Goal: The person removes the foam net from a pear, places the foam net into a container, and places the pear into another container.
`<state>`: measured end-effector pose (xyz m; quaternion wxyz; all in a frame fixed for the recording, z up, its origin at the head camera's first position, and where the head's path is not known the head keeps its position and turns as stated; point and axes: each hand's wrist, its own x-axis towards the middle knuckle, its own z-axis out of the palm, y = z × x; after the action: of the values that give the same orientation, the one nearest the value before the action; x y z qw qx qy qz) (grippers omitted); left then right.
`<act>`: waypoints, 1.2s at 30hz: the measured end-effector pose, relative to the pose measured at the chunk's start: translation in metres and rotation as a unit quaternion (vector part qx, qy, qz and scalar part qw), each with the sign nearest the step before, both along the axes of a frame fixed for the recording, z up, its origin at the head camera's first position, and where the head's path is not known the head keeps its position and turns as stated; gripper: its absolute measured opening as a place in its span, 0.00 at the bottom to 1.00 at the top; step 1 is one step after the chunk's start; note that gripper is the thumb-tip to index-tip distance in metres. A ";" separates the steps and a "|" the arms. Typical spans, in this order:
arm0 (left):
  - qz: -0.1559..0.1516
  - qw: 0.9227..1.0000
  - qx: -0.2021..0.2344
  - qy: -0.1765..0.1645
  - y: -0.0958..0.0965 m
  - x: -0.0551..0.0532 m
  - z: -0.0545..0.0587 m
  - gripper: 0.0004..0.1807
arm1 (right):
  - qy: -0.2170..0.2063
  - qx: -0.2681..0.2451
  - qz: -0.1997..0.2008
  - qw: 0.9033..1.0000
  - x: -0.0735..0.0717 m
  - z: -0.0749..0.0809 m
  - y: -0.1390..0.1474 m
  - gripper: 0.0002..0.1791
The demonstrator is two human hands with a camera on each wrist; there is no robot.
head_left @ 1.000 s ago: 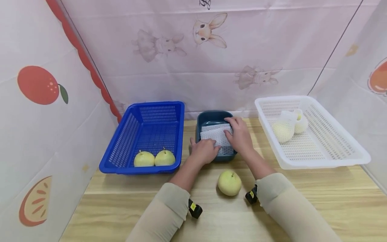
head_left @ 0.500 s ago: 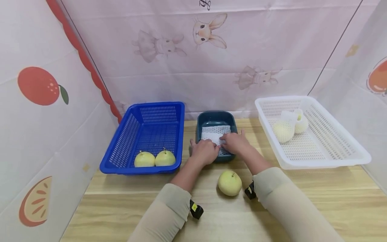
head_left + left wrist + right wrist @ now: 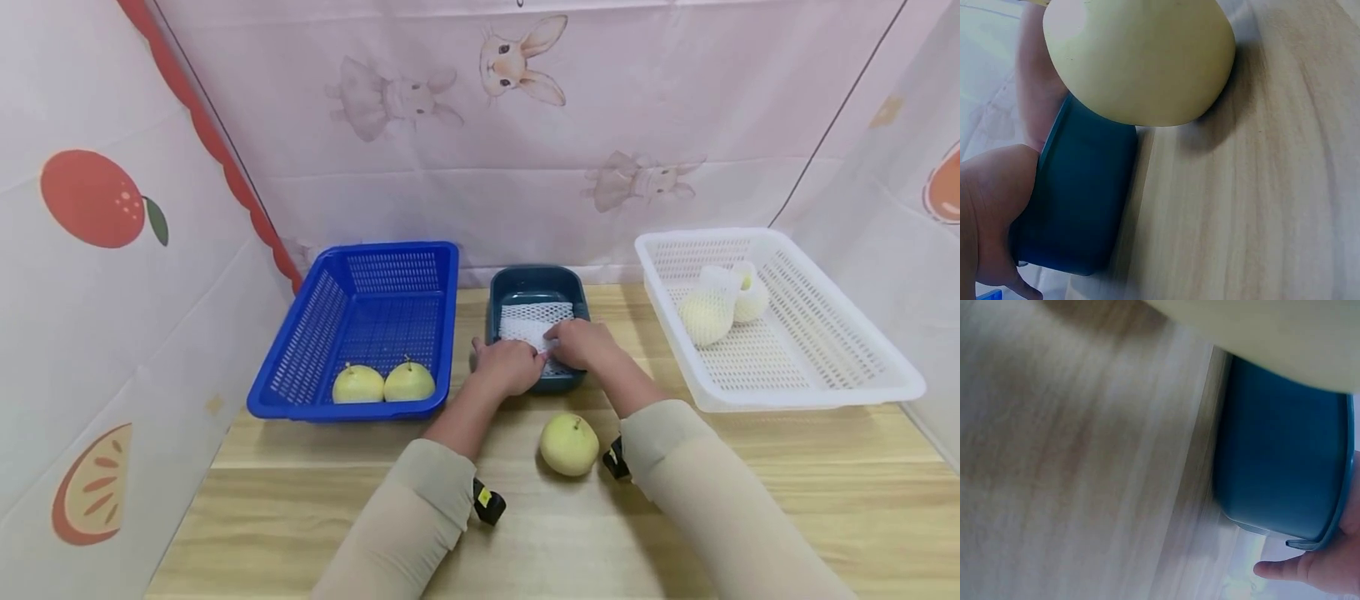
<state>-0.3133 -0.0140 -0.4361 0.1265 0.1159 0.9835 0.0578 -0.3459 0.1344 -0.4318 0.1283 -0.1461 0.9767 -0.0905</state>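
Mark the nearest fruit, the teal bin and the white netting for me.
Nearest fruit (image 3: 569, 447): head view, middle of its side.
Teal bin (image 3: 534, 282): head view, inner far wall.
White netting (image 3: 524, 331): head view, its upper surface.

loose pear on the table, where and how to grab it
Probably around the pear's widest part, from above, spanning opposite sides: it is round and sits stem up on the table. Come slightly from the left, since the black wrist device is close on its right.
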 end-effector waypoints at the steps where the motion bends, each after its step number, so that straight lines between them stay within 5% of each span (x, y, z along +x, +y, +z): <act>1: 0.000 1.000 -0.002 0.002 -0.001 0.000 0.000 0.27 | -0.001 -0.002 0.000 1.000 0.000 0.000 -0.001 0.20; 7: 0.002 0.999 -0.006 0.039 -0.007 0.001 0.000 0.25 | 0.005 0.003 0.007 1.000 -0.003 0.000 -0.009 0.21; 12: -0.034 0.992 0.014 0.123 -0.010 0.013 0.007 0.21 | 0.026 0.009 0.008 1.000 -0.004 -0.001 -0.007 0.22; 14: -0.056 0.983 0.053 0.169 -0.012 0.023 0.012 0.19 | 0.036 0.008 0.011 0.999 -0.004 -0.003 -0.005 0.22; 16: -0.079 0.972 0.128 0.178 -0.015 0.034 0.018 0.17 | 0.044 0.006 0.015 0.999 -0.003 -0.005 -0.002 0.22; 21: -0.136 0.927 0.338 0.085 -0.019 0.069 0.024 0.16 | 0.059 0.002 0.014 0.998 0.003 -0.007 0.002 0.21; 26: -0.155 0.894 0.421 -0.005 -0.015 0.093 0.013 0.15 | 0.069 0.005 0.018 0.997 0.004 -0.007 0.004 0.22; 29: -0.159 0.884 0.437 -0.045 -0.012 0.101 0.006 0.16 | 0.071 -0.001 0.023 0.997 0.004 -0.007 0.004 0.23; 36: -0.158 0.893 0.419 -0.041 -0.007 0.106 -0.001 0.17 | 0.073 -0.031 0.026 0.996 0.003 -0.006 0.006 0.24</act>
<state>-0.2076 -0.0211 -0.4374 0.1137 0.3095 0.8306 0.4488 -0.3431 0.1405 -0.4378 0.0540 -0.1815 0.9761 -0.1064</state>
